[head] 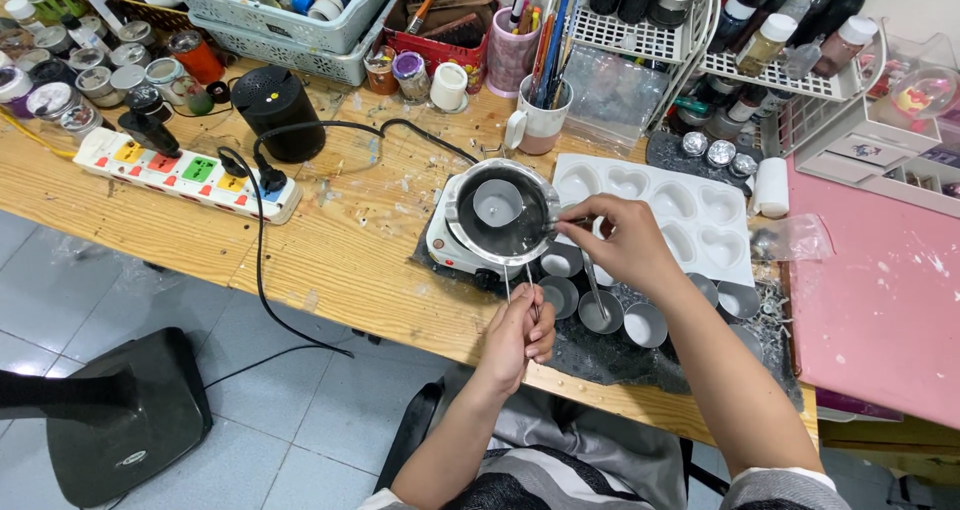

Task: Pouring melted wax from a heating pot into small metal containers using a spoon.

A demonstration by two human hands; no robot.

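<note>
Metal melting pot (497,210) on its small hotplate lies just beyond both hands, the right hand (622,245) pinched on its handle at the near-right rim, the left hand (518,332) nearer the body, closed on thin sticks (519,280) pointing up toward it

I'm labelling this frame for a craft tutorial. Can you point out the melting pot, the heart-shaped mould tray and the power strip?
melting pot (520,232): head view, on the dark inner floor near the rim.
heart-shaped mould tray (655,185): head view, on the white ridge between cavities.
power strip (185,170): head view, on its white top.
</note>
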